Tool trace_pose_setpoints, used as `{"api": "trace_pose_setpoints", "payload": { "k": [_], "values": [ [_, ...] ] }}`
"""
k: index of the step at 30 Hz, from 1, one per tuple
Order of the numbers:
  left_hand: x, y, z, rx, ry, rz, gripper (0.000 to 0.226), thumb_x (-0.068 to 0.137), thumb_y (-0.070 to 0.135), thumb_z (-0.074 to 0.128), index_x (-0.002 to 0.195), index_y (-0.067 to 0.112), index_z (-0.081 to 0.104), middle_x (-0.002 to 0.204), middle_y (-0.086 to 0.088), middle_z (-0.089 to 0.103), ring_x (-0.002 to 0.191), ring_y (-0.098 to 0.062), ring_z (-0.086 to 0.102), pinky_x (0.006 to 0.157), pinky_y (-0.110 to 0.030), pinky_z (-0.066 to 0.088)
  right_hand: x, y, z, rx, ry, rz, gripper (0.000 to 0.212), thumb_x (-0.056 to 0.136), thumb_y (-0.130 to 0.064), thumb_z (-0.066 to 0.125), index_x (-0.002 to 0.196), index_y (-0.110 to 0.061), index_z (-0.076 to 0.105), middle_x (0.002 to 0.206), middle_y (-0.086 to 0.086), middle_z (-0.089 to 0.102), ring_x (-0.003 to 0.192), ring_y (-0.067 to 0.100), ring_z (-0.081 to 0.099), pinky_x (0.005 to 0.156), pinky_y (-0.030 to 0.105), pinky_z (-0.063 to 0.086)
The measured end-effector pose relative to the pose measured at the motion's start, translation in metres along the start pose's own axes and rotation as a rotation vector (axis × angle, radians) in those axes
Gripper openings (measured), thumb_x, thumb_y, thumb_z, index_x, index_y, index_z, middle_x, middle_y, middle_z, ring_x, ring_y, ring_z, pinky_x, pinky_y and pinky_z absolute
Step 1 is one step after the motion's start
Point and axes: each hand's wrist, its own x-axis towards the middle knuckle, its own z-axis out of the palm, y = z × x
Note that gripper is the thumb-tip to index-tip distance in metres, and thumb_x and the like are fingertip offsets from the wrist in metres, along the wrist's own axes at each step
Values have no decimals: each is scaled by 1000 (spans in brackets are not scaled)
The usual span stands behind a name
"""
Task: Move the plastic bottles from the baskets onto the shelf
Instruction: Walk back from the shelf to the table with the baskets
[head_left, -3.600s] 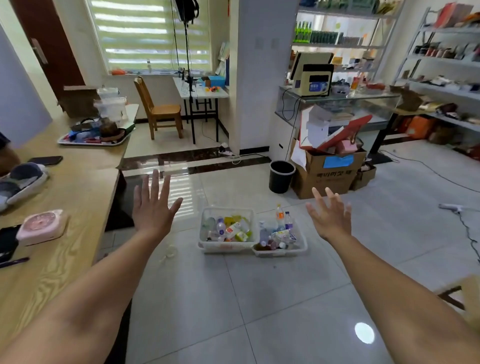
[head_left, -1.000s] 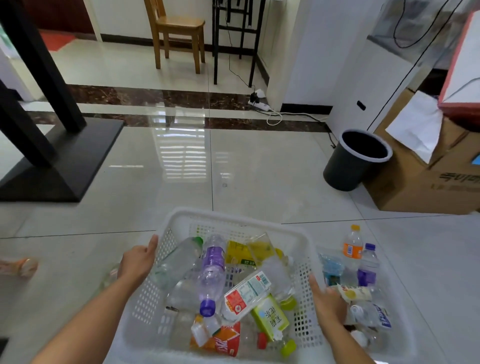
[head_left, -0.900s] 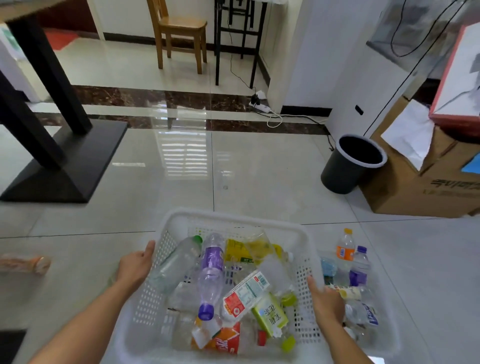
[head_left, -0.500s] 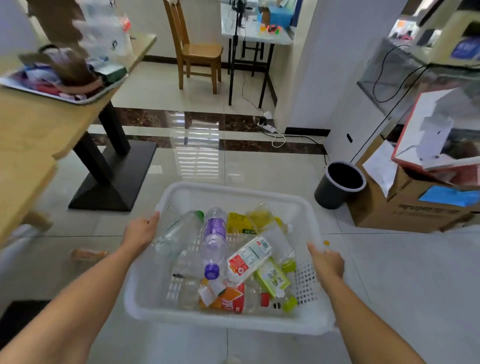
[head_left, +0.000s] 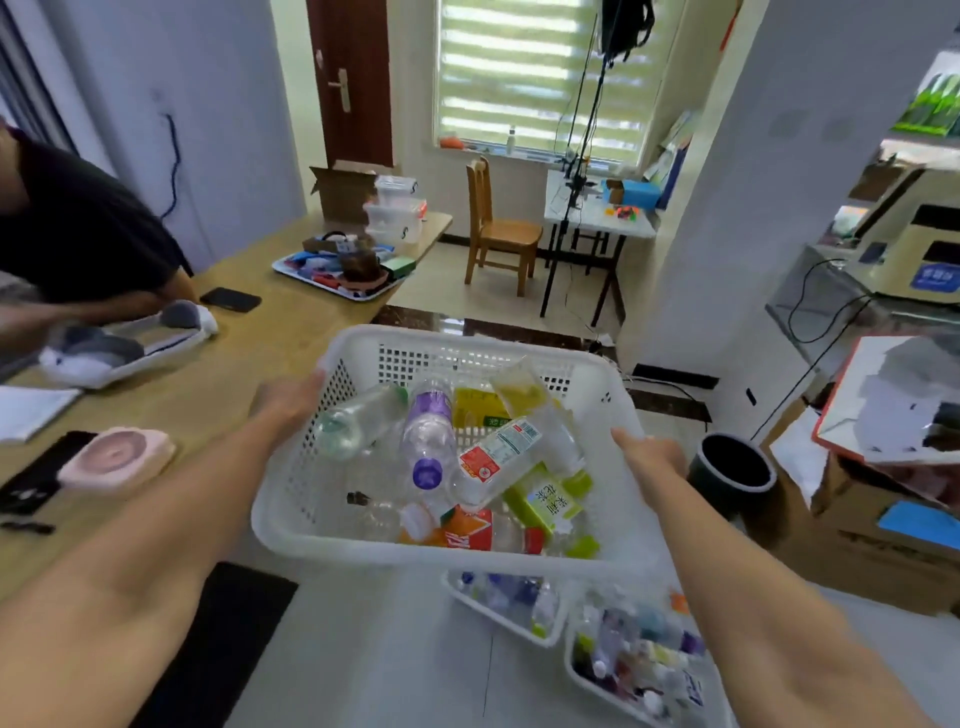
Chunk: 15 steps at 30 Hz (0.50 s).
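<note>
A white perforated basket (head_left: 467, 351) hangs in the air in front of me, lifted above the floor. My left hand (head_left: 291, 397) grips its left rim and my right hand (head_left: 649, 457) grips its right rim. Inside lie several plastic bottles, among them a clear one with a purple cap (head_left: 428, 447), a red-labelled one (head_left: 496, 457) and a green-labelled one (head_left: 548, 501). Below it on the floor stand two more white baskets (head_left: 550, 631) of bottles (head_left: 639, 654). A shelf with green bottles (head_left: 935, 104) shows at the far right.
A long wooden table (head_left: 249, 353) runs along the left, with a tray, phones and a seated person (head_left: 78, 234). A black bin (head_left: 732, 475) and cardboard boxes (head_left: 883, 545) stand to the right. A wooden chair (head_left: 498, 234) and small white table lie ahead.
I have lifted the basket from the floor to about table height, both hands holding its rims. My view has risen from the floor to the room.
</note>
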Motion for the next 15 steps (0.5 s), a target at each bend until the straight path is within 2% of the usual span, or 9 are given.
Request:
{"api": "trace_pose_setpoints", "payload": {
  "k": [3, 5, 7, 9, 12, 15],
  "values": [
    [-40, -35, -40, -34, 68, 4, 70, 96, 59, 31, 130, 2, 54, 134, -22, 53, 118, -39, 53, 83, -37, 37, -41, -6, -2, -14, -59, -37, 64, 77, -49, 73, 118, -1, 61, 117, 15, 63, 101, 36, 62, 76, 36, 47],
    [-65, -61, -64, 3, 68, 60, 61, 100, 53, 27, 138, 11, 50, 142, -16, 48, 127, -36, 47, 97, -40, 37, -68, -6, 0, -31, -113, -58, 61, 78, -48, 73, 114, 0, 62, 110, 14, 65, 96, 34, 63, 77, 38, 50],
    [-86, -90, -84, 2, 85, 23, 59, 100, 54, 30, 140, 16, 49, 145, -14, 47, 130, -35, 45, 104, -41, 35, -94, -7, 6, -65, -152, -92, 58, 79, -47, 72, 113, -1, 62, 111, 14, 65, 97, 34, 63, 78, 38, 50],
    [-107, -118, -100, 15, 101, -57, 62, 99, 56, 32, 137, 12, 53, 139, -19, 50, 126, -37, 48, 103, -41, 37, -121, -5, 14, -99, -175, -128, 57, 80, -46, 72, 114, -1, 61, 114, 16, 64, 99, 36, 63, 75, 36, 48],
    [-132, -158, -120, 3, 129, -80, 57, 100, 49, 37, 134, 6, 53, 133, -24, 53, 120, -39, 50, 97, -39, 39, -164, 3, 30, -125, -200, -151, 59, 81, -44, 72, 117, 0, 59, 117, 17, 62, 102, 37, 61, 73, 35, 45],
    [-150, -203, -143, -16, 152, -153, 68, 97, 53, 42, 132, -3, 51, 132, -28, 53, 119, -42, 52, 91, -39, 43, -207, 14, 47, -173, -216, -161, 61, 81, -46, 71, 118, 1, 58, 119, 18, 62, 104, 38, 61, 72, 35, 44]
  ]
}}
